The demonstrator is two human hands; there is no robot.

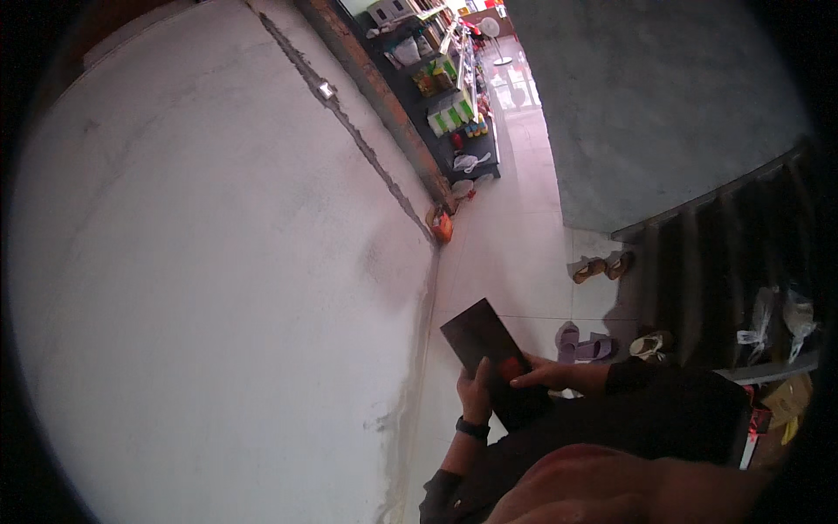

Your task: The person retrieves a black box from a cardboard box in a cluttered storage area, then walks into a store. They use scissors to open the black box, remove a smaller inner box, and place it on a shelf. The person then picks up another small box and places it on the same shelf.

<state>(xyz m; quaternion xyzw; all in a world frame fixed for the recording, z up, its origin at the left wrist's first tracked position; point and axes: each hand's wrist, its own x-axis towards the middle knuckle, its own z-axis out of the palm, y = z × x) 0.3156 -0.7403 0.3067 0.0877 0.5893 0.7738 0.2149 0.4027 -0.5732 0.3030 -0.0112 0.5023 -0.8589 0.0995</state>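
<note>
In front of my body I hold a flat, dark, rectangular thing [478, 332] with a dull red patch on its face. Whether it is a box, a case or a folder I cannot make out. My left hand [474, 397] grips its near left edge, the thumb up on the face. A dark band [472, 428] circles the left wrist. From the right, my right hand [543, 374] holds the opposite side, its thumb lying on the face beside the red patch. The lower end of the dark thing merges with my dark clothing.
A pale wall [218, 262] fills the left. Light floor tiles [497, 253] lead to stocked shelves [449, 96] and a standing fan [491, 31]. Purple slippers [596, 349], brown sandals [590, 272] and a pale shoe [648, 347] lie by dark stairs [698, 253]. An orange object [442, 227] stands at the wall's corner.
</note>
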